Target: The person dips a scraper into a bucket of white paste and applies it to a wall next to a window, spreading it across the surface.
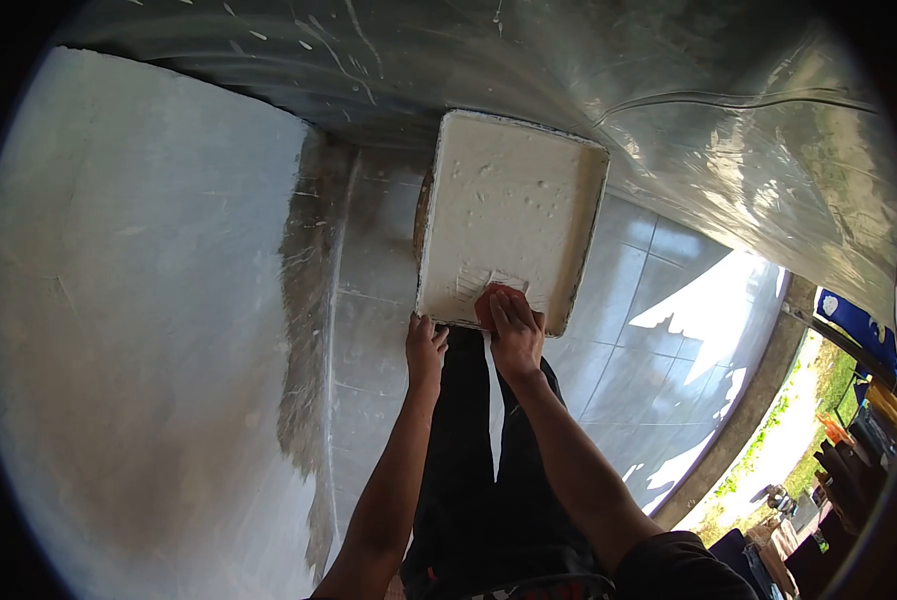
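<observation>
A rectangular tray (587, 225) holds a layer of thick white paint (509, 190) dotted with small lumps. At its near left corner, my left hand (427, 350) has its fingers curled on the rim. My right hand (518, 335) is closed on a flat, broad red tool (489, 304) at the tray's near edge. Streaks mark the paint just beside this tool. Its working face is hidden against the paint, so I cannot make out its exact kind.
To the left stands a wall (149, 300) with white paint and a bare brownish strip along its edge. Grey floor tiles (619, 290) lie below, with bright sunlight patches. Plastic sheeting (749, 160) hangs at the back. Assorted items and grass show outside at right.
</observation>
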`<state>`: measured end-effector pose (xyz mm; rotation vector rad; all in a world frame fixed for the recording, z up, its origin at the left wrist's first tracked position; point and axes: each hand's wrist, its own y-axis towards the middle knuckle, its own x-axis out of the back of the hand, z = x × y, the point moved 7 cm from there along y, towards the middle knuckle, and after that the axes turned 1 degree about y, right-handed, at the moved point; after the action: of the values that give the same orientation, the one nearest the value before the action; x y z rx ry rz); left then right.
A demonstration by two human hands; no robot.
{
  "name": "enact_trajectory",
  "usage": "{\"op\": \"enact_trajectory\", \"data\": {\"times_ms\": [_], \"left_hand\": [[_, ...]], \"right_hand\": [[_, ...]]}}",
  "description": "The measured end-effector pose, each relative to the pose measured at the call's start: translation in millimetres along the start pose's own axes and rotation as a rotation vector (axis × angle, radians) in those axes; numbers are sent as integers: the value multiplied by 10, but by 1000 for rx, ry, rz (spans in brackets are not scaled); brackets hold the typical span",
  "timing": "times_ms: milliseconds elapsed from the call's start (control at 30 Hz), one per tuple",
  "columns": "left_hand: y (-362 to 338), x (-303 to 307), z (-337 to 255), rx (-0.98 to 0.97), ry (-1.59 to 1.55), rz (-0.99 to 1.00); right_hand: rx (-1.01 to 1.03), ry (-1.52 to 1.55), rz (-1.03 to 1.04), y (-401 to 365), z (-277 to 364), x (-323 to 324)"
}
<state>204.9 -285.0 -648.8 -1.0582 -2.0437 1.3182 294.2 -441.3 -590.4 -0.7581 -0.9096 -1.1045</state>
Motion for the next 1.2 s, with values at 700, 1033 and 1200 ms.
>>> {"op": "enact_trajectory", "data": {"times_ms": [700,1033,1200], "left_hand": [[47,-12,39,-23,-78,8],[-4,-22,35,-27,-40,-25],[69,-5,59,-44,-50,-10]], "right_hand": [[148,44,-11,244,186,-101],[113,127,41,254,185,-72],[101,89,25,282,94,-15]]}}
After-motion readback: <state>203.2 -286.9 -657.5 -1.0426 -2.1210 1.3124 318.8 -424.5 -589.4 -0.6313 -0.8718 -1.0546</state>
